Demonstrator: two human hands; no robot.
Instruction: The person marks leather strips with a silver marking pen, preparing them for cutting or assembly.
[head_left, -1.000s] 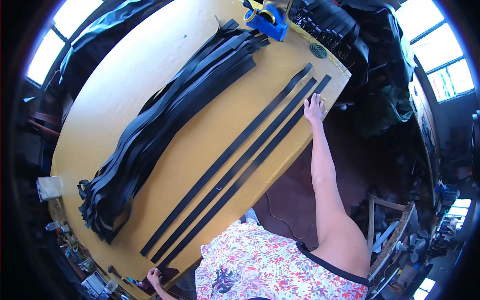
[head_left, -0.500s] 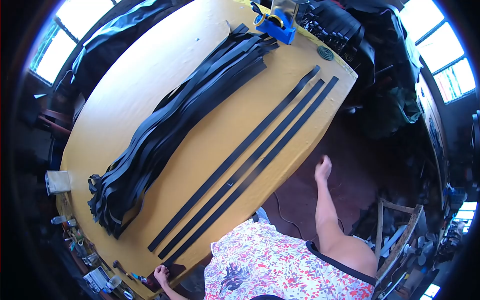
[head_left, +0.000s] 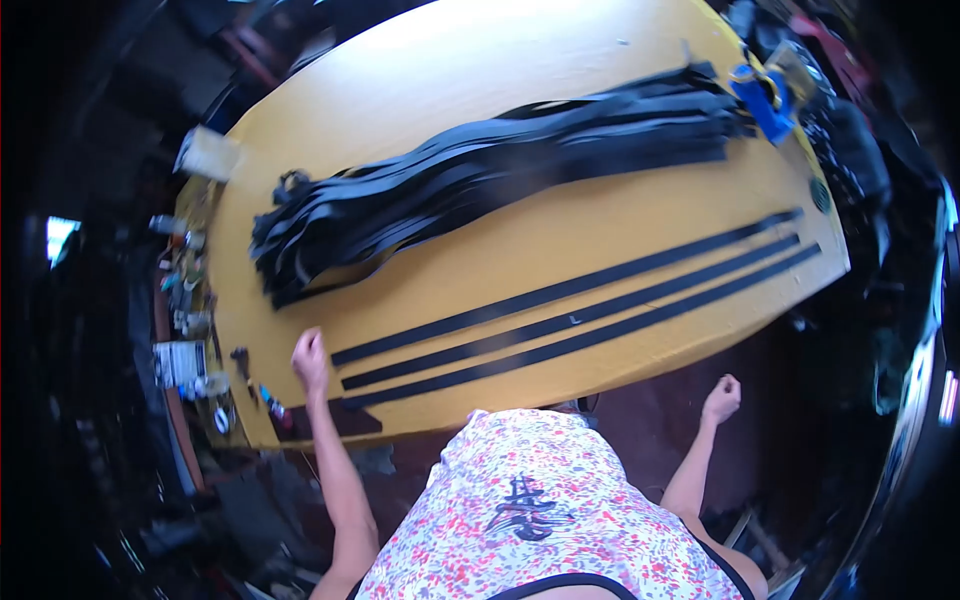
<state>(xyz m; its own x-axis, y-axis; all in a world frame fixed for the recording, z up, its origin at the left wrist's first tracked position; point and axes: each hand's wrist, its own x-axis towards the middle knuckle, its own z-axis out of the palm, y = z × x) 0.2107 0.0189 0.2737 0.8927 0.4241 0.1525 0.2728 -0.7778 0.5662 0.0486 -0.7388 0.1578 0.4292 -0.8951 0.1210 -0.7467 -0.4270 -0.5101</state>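
Three long black strips lie side by side along the near part of the yellow table (head_left: 440, 290): the upper strip (head_left: 560, 287), the middle strip (head_left: 600, 314) and the lower strip (head_left: 640, 318). A thick bundle of black strips (head_left: 480, 165) stretches across the table behind them. My left hand (head_left: 311, 362) is just left of the strips' left ends, its fingers curled; what they hold, if anything, is hidden. Off the table's front edge, my right hand (head_left: 722, 399) hangs over the floor with its fingers curled, their contents too small to tell.
A blue tape dispenser (head_left: 764, 104) stands at the far right, near a green coil (head_left: 820, 195). A whitish box (head_left: 209, 155) is at the left end. Small tools and jars (head_left: 190, 323) line the left edge, with a hammer (head_left: 241, 362) beside them.
The view has turned, so the strips now run more nearly across it. My left hand has moved away from the lower strip's end and up beside the strips. My right hand remains off the table.
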